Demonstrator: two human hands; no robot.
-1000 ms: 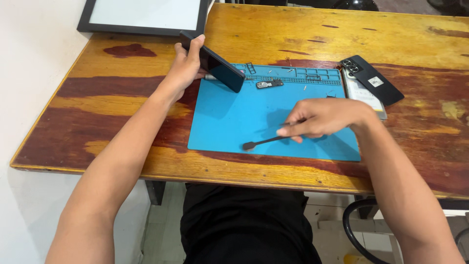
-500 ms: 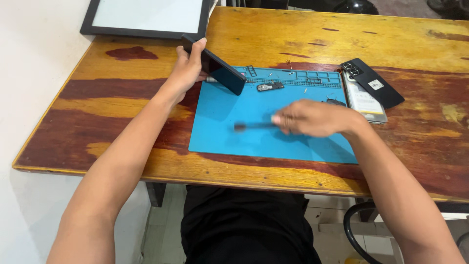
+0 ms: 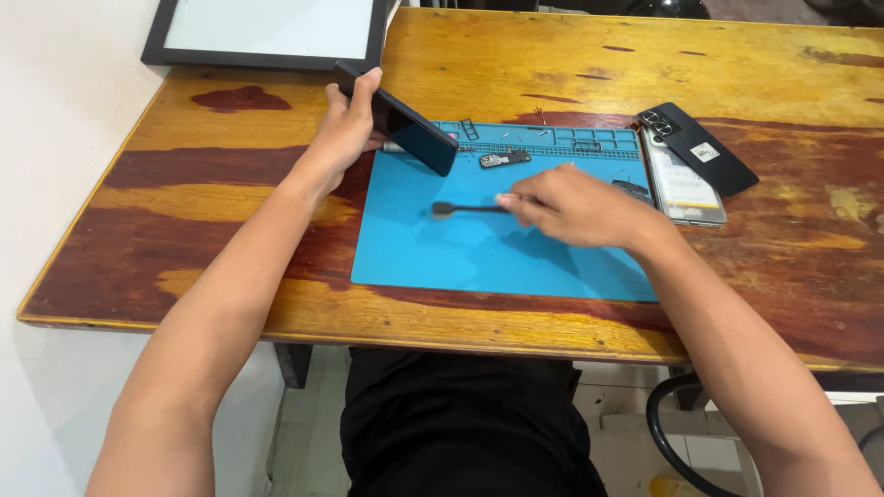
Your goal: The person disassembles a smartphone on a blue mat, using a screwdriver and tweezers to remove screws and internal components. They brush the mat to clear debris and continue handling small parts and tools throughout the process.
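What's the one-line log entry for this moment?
left hand: grip on dark phone, tilted over blue mat | right hand: grip on black tool, above mat | second phone at mat's right edge

1. Two hands are showing: the left hand (image 3: pixel 345 124) and the right hand (image 3: pixel 575 207).
2. Three phone pieces are lying about: a dark phone (image 3: pixel 401 118), an opened phone body (image 3: pixel 681 184) and a black back cover (image 3: pixel 700 149).
3. One black spudger (image 3: pixel 465 208) is showing.
4. One blue repair mat (image 3: pixel 479 253) is lying on one wooden table (image 3: pixel 516 55).
5. One small black component (image 3: pixel 504 159) is sitting on the mat.
6. One black-framed white panel (image 3: pixel 267 32) is lying at the table's far edge.
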